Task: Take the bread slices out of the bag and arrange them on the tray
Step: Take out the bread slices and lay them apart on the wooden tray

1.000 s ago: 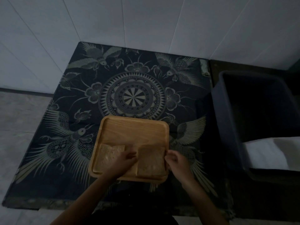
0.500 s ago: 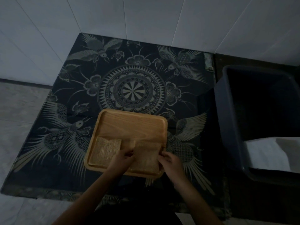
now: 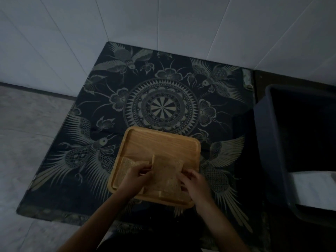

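The square wooden tray (image 3: pixel 163 144) lies on the near part of the patterned cloth. One bread slice (image 3: pixel 126 163) lies flat in the tray's near left corner, partly under my left hand (image 3: pixel 136 177). A second bread slice (image 3: pixel 165 171) is held between both hands over the tray's near right part, its far edge lifted. My left hand pinches its left side and my right hand (image 3: pixel 196 182) grips its right side. Another pale bread edge (image 3: pixel 161 194) shows below it. No bag is in view.
A dark cloth with bird and mandala patterns (image 3: pixel 160 110) covers the low table. A dark plastic bin (image 3: pixel 272 142) stands to the right with something white (image 3: pixel 312 190) inside. White tiled walls rise behind; grey floor lies to the left.
The right-hand slice, flat on the tray a second ago, is now lifted and tilted between both hands. My hands have closed in on it.
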